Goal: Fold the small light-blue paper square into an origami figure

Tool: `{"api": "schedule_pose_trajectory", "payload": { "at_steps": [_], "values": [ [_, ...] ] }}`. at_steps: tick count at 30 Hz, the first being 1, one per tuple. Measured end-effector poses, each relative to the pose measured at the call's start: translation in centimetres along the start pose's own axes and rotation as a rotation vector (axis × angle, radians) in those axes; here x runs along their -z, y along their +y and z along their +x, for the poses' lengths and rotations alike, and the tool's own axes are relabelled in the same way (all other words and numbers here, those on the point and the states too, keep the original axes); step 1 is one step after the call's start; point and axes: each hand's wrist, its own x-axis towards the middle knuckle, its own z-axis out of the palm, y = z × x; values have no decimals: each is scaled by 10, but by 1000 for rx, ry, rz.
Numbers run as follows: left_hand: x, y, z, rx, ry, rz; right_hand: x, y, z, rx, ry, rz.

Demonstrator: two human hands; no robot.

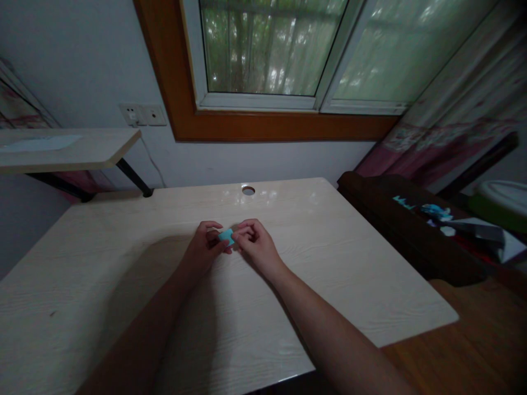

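A small turquoise piece (226,236), flat-faced and roughly square, is held just over the pale wooden desk (263,329); its exact kind is too small to make out. My left hand (205,242) is closed on its left side, thumb along the front and fingers curled behind. On the opposite side my right hand (256,241) pinches at its right edge with thumb and forefinger, the other fingers bent. Fingertips cover parts of the piece, and its underside is hidden.
A round cable hole (248,191) pierces the desk near its back edge. At the left, a raised shelf (74,156) stands on black legs. Beyond the desk is a window (272,55). To the right sits a dark brown bench (391,219) with several items on it.
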Motion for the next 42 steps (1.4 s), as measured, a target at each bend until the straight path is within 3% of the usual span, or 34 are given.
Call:
{"api": "schedule_pose_trajectory", "payload": {
  "at_steps": [4,14,28,37,42],
  "values": [
    [-1,-1,0,-5,-14,16,0,2,-1,-5,-32,-47],
    [-3,4,0,-67,11,8,-1,1,1,18,35,-24],
    [-6,12,-3,-21,32,-57,-1,-4,2,-30,80,56],
    [0,-4,2,-43,15,-7,-3,-5,1,-32,50,19],
    [-1,-2,2,-43,37,-25,-2,-5,1,-19,50,45]
  ]
}}
